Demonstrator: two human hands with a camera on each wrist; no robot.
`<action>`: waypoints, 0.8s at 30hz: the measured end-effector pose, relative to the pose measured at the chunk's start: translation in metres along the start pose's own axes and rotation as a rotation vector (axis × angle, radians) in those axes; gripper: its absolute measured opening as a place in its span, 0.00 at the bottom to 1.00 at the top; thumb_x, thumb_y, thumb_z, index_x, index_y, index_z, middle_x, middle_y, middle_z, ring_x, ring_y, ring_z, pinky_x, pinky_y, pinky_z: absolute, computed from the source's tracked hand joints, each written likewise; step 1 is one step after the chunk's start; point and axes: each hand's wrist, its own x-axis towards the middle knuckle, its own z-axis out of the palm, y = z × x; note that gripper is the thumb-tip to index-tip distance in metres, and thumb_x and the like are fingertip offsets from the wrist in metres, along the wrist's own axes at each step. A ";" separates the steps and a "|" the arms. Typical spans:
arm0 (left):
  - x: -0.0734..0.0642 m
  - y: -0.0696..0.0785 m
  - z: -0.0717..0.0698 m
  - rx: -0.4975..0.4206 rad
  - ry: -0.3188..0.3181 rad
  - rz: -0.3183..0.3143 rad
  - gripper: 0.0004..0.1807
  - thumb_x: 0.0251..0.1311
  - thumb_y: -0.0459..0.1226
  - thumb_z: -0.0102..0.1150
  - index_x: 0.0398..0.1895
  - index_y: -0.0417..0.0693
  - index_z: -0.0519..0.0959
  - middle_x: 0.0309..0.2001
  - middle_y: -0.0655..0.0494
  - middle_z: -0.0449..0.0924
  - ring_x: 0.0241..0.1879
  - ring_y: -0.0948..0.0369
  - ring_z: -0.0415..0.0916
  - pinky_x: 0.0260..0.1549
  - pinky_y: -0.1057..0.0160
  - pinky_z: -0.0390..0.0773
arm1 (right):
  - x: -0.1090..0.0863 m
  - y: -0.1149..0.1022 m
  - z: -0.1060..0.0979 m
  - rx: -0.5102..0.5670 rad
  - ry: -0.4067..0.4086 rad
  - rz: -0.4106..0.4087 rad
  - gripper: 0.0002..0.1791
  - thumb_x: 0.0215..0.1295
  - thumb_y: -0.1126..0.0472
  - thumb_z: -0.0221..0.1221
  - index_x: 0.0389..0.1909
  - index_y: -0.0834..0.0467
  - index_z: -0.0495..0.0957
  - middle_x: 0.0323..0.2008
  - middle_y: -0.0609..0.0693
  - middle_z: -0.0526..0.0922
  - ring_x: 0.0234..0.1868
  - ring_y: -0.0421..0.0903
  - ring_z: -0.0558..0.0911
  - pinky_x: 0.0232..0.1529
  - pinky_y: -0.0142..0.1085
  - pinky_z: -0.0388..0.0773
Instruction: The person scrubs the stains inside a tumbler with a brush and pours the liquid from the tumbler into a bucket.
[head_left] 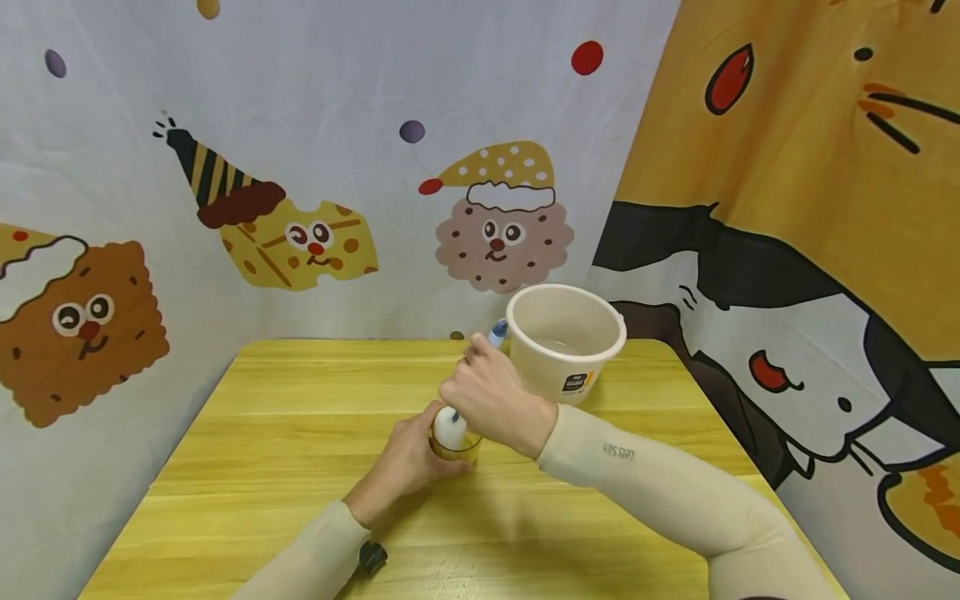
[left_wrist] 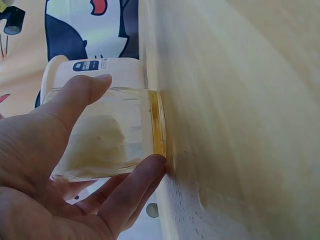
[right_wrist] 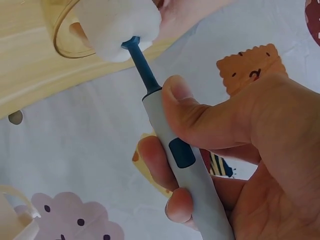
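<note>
- I see an amber-tinted, see-through round glass (left_wrist: 132, 110), low at the wood-grained table (head_left: 300, 408); white sponge (right_wrist: 117, 30) at its mouth.
- Left hand (head_left: 408, 454) curls round the glass.
- Right hand (head_left: 487, 392), above it, grips the sponge's slim grey handle (right_wrist: 165, 120).
- Plastic bucket (head_left: 551, 371) and table's far edge lie beyond the glass.

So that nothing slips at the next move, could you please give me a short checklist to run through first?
1. Left-hand grip on the amber-tinted tumbler: ok, it holds round the sides.
2. Right-hand grip on the sponge brush: ok, it is wrapped round the handle.
3. Sponge head in the tumbler's mouth: ok, it seems partly inside.
4. Sponge head at the tumbler's bottom: not ok, it appears to stop short of the base.
5. Off-white bucket apart from the tumbler: ok, it stands farther back on the table.
6. Water in the bucket: cannot tell.
</note>
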 end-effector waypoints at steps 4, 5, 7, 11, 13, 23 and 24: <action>-0.001 0.002 -0.001 -0.012 0.002 0.002 0.43 0.49 0.48 0.98 0.66 0.53 0.81 0.53 0.56 0.93 0.50 0.58 0.89 0.47 0.54 0.90 | 0.001 0.005 0.003 0.042 -0.035 0.020 0.20 0.54 0.63 0.80 0.19 0.41 0.79 0.19 0.40 0.83 0.29 0.44 0.74 0.55 0.44 0.67; -0.001 0.002 -0.001 -0.013 0.003 0.002 0.43 0.49 0.48 0.98 0.66 0.53 0.81 0.53 0.56 0.93 0.49 0.58 0.89 0.47 0.54 0.90 | 0.001 0.006 0.004 0.053 -0.047 0.026 0.20 0.54 0.64 0.80 0.19 0.41 0.79 0.19 0.40 0.83 0.29 0.44 0.74 0.55 0.44 0.67; -0.001 0.003 -0.001 -0.012 0.004 0.001 0.44 0.49 0.48 0.99 0.66 0.53 0.81 0.53 0.55 0.94 0.49 0.58 0.90 0.47 0.53 0.91 | 0.000 0.007 0.005 0.073 -0.069 0.037 0.19 0.54 0.65 0.80 0.20 0.42 0.80 0.20 0.40 0.84 0.28 0.45 0.74 0.55 0.45 0.67; -0.001 0.003 -0.001 -0.016 -0.001 -0.005 0.45 0.49 0.48 0.98 0.68 0.52 0.80 0.54 0.53 0.94 0.52 0.55 0.91 0.50 0.50 0.93 | -0.002 0.011 0.005 0.096 -0.098 0.062 0.17 0.54 0.65 0.79 0.22 0.43 0.82 0.22 0.41 0.88 0.28 0.45 0.76 0.55 0.45 0.68; -0.001 0.004 -0.001 -0.022 -0.005 -0.004 0.45 0.49 0.48 0.98 0.68 0.52 0.80 0.54 0.52 0.94 0.52 0.53 0.91 0.51 0.48 0.93 | -0.003 0.012 0.005 0.101 -0.108 0.076 0.16 0.54 0.65 0.79 0.23 0.43 0.84 0.23 0.41 0.89 0.29 0.46 0.78 0.56 0.46 0.69; -0.001 0.005 -0.002 -0.008 -0.010 0.001 0.45 0.47 0.49 0.99 0.67 0.53 0.81 0.54 0.52 0.95 0.54 0.51 0.92 0.52 0.46 0.93 | -0.014 0.019 0.000 0.118 -0.169 0.125 0.13 0.56 0.62 0.83 0.27 0.45 0.88 0.26 0.44 0.91 0.35 0.48 0.85 0.67 0.49 0.76; -0.001 0.005 -0.002 -0.004 -0.009 -0.001 0.45 0.47 0.49 0.99 0.67 0.53 0.81 0.54 0.52 0.95 0.54 0.52 0.92 0.52 0.47 0.93 | -0.015 0.020 -0.001 0.116 -0.170 0.129 0.12 0.57 0.60 0.84 0.27 0.45 0.88 0.26 0.44 0.91 0.36 0.48 0.85 0.66 0.49 0.76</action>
